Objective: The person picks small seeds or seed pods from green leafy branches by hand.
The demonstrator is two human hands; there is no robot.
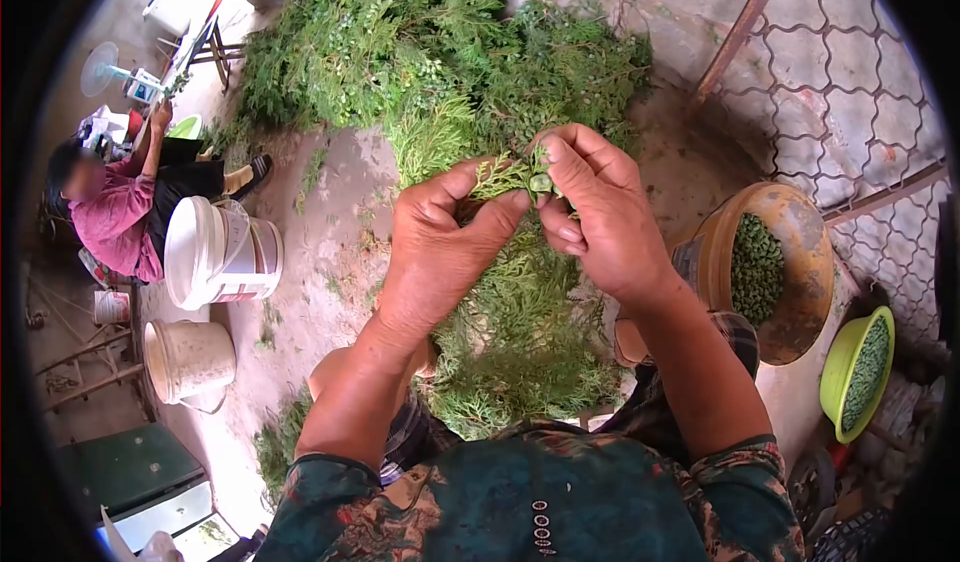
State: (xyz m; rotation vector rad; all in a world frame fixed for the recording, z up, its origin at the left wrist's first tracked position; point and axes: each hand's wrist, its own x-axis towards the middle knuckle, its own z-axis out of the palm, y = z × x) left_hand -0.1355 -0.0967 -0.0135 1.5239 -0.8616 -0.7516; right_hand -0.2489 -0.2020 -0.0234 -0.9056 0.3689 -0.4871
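Both my hands meet at the middle of the head view. My left hand pinches a feathery green conifer sprig between thumb and fingers. Against the tip of that sprig, my right hand is closed with thumb and forefinger around small round green seed cones. Below my hands, loose cut foliage lies on the floor between my legs. To the right stands a worn yellowish bucket with many small green cones in it.
A big heap of green branches lies against the wall ahead. At right is a lime-green basin of cones, near a wire mesh panel. White buckets stand at left, beside a seated person holding a sprig.
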